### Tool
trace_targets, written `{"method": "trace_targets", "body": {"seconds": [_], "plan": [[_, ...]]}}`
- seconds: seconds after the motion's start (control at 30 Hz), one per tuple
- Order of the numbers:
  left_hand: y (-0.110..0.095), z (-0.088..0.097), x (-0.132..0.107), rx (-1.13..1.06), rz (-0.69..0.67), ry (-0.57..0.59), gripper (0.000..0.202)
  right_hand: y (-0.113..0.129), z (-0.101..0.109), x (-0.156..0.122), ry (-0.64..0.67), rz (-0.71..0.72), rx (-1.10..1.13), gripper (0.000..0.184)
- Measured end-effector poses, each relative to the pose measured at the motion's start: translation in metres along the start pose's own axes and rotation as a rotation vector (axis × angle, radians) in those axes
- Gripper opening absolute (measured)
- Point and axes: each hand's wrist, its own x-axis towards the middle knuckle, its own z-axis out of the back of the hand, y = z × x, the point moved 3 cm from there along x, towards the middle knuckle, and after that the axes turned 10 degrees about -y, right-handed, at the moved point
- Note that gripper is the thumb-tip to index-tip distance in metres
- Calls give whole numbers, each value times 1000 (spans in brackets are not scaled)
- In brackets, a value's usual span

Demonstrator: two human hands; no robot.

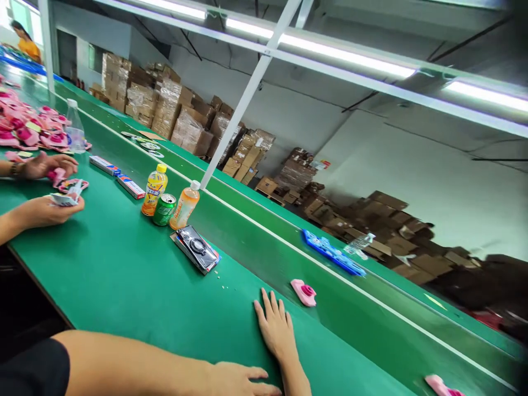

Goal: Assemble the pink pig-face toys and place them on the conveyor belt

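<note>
Closest in, the person's left hand (241, 382) is lying on the green table (124, 275), fingers loosely spread and gripping nothing. Just beyond it, the right hand (274, 327) is resting flat, palm down, fingers extended and also holding nothing. A pink piece (303, 292) is sitting near the right fingertips, apart from them, at the table's far edge beside the belt. A second pink piece (443, 386) is lying further right, partly cut off by the frame. Left of the hands, a stack of packaged phone cases (196, 248) is lying flat, and behind it a green can (165, 209) is standing between two orange drink bottles (154, 190). A blue tray (332, 253) is sitting across the belt. At the far left, a co-worker's hands (45, 212) are closing on small pink items, with a heap of pink pieces (28, 129) behind them. Cardboard cartons (165, 107) are standing stacked along the wall.
</note>
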Motion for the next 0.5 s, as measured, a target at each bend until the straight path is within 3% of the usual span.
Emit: {"method": "trace_targets", "body": {"seconds": [0.13, 0.33, 0.4, 0.5], "plan": [[6, 12, -1, -190, 87, -14, 43, -5, -3, 6, 20, 18, -48, 55], [52, 65, -43, -312, 314, 135, 69, -32, -26, 22, -8, -75, -202, 57], [67, 82, -51, -345, 404, 53, 57, -40, -34, 26, -85, -58, -173, 59], [80, 96, -55, -319, 601, -114, 34, -48, -44, 35, -143, 135, 9, 58]]}}
